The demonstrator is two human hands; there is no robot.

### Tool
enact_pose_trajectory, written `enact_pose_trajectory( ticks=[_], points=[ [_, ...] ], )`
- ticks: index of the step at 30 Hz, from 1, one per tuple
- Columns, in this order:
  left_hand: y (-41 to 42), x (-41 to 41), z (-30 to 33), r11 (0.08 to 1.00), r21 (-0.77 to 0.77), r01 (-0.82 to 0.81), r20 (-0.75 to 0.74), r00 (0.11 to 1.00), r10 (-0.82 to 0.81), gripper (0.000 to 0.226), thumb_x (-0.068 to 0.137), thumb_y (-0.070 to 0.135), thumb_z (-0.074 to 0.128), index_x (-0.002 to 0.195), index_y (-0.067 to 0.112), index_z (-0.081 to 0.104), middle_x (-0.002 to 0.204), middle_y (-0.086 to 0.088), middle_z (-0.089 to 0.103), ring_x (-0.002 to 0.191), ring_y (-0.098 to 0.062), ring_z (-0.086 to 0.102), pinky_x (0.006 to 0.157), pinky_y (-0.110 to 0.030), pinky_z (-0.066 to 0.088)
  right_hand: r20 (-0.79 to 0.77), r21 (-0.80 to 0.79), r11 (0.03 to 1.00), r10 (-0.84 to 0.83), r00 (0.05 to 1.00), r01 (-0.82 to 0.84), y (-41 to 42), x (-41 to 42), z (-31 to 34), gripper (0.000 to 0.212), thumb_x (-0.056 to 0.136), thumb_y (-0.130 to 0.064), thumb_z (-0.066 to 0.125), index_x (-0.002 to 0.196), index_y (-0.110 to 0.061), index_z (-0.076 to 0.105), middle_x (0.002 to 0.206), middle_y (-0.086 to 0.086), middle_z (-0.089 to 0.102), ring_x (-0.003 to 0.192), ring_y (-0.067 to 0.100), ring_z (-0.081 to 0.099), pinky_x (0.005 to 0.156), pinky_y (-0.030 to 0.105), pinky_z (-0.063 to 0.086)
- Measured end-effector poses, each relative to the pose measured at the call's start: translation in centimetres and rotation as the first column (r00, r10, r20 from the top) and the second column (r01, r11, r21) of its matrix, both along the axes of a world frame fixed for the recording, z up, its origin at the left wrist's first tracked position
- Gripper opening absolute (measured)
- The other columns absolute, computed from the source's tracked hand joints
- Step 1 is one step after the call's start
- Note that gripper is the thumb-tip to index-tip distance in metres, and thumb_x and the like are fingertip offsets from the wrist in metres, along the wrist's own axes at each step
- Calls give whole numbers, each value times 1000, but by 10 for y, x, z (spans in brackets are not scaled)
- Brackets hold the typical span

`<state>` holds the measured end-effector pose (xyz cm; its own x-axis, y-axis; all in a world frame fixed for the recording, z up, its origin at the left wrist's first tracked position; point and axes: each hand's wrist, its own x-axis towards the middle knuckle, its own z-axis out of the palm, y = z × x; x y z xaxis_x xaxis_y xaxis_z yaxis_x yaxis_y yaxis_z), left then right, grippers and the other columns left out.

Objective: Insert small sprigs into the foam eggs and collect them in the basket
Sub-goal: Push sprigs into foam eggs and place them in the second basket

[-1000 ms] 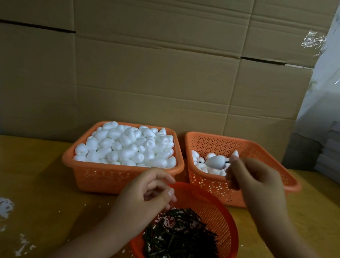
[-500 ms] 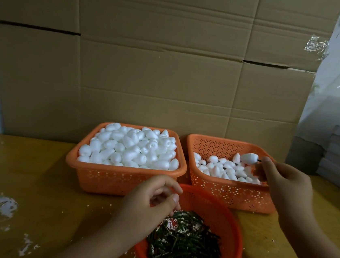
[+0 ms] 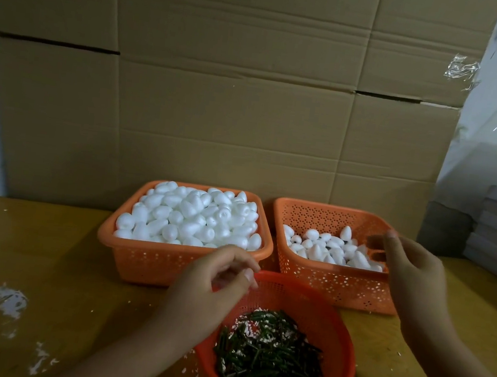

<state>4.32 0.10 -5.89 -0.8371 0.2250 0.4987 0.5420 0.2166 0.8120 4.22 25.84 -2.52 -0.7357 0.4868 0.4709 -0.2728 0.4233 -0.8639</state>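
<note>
So, both hands sit by the round sprig basket (image 3: 345,332)

Left hand (image 3: 211,289) curled empty at its rim; right hand (image 3: 411,269) loose-fingered, empty, over the half-filled egg basket (image 3: 332,284) behind it.

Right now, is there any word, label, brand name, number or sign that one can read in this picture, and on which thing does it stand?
None: no readable text shows anywhere.
The brown corrugated cardboard sheets behind are unprinted.
The three orange perforated plastic baskets bear no label.
The wooden tabletop bears only white foam crumbs.
</note>
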Motion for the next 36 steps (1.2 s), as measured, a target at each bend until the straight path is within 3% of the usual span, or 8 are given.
enact_pose_trajectory(
  ticks=[3,5,7,10,15,26,31,36],
  points=[
    [-16,-12,7,970,-81,-228,-134,967,216,18,93,18,61,88,35,65,89,22,69,88,2,65,77,-23,50,64,150,977,145,987,-153,-20,11,3,24,93,-35,50,79,-31,69,76,-8,71,74,14,66,62,35,54],
    [-33,-22,13,868,-208,-450,-336,867,369,13,92,26,56,90,36,63,94,24,66,90,3,61,72,-17,45,175,291,893,304,936,-344,-35,21,5,25,89,-39,51,76,-32,71,77,-7,71,71,15,65,66,36,55],
    [-52,-33,17,728,-313,-610,-488,761,427,19,90,32,47,96,33,65,102,17,66,98,-8,62,75,-31,50,338,357,742,463,819,-567,-51,29,3,20,87,-43,52,82,-38,70,83,-10,71,74,9,66,70,30,56],
    [-76,-48,17,619,-475,-625,-470,775,422,52,87,49,32,111,23,70,120,2,66,114,-24,61,90,-43,49,468,523,488,521,714,-699,-70,33,-11,17,88,-43,56,92,-36,70,97,-18,69,88,-2,64,82,25,52],
    [-88,-55,16,540,-627,-562,-430,827,361,72,85,63,15,123,30,66,128,8,65,125,-16,56,100,-38,37,507,714,200,513,693,-671,-83,37,-29,29,86,-49,53,113,-41,60,120,-24,52,101,-19,44,81,1,33],
    [-88,-53,18,561,-655,-506,-378,862,337,34,95,54,34,92,34,62,88,13,61,90,-10,58,83,-34,41,570,688,184,462,679,-703,-84,35,-30,33,85,-51,58,118,-48,55,123,-30,45,94,-31,34,78,-1,28],
    [-88,-52,20,415,-788,-454,-346,885,311,78,77,71,-5,103,38,60,108,20,59,107,-5,52,96,-30,33,572,683,191,462,678,-705,-84,37,-30,31,86,-50,58,117,-47,56,122,-28,49,96,-25,38,83,2,30],
    [-89,-55,18,441,-767,-467,-338,877,341,75,81,79,-1,102,42,61,110,18,52,103,-6,53,92,-30,38,577,674,195,464,673,-712,-85,37,-28,30,86,-48,59,116,-46,58,121,-27,52,101,-20,41,87,5,32]
  ],
)
